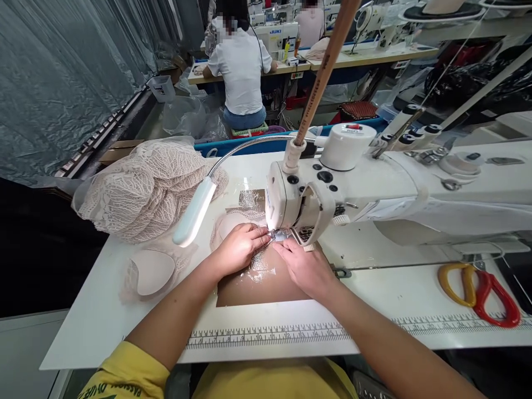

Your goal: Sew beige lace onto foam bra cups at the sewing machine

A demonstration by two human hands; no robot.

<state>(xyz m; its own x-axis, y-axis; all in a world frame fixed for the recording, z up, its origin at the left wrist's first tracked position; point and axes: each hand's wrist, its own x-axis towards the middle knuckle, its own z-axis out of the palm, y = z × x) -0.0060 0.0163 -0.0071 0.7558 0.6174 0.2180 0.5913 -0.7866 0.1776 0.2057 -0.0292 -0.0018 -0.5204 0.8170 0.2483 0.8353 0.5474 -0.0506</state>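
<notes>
- My left hand (243, 249) has its fingers pressed close together, tips at the needle area; whether they pinch cloth I cannot tell.
- My right hand (305, 267) lies opposite, fingertips reaching toward the same spot; I cannot tell if they grip anything.
- The lace piece (226, 223) sits just beyond my left fingers, left of the sewing machine (286, 194)'s head. What shows of it runs roughly left to right, rounded end pointing left; its right end is hidden.
- It looks pale beige, a smooth middle with a patterned lace border.
- Beneath my hands is a shiny brown sheet (249, 291).
- Nearer me, a ruler strip (266, 336) carries printed numbers.
- My yellow left sleeve (133, 368) reads "PASSION".
- Further left lie another cup (155, 271) and a lace stack (133, 191).
- Across the room, a machine (276, 37) reads "JUKI".
</notes>
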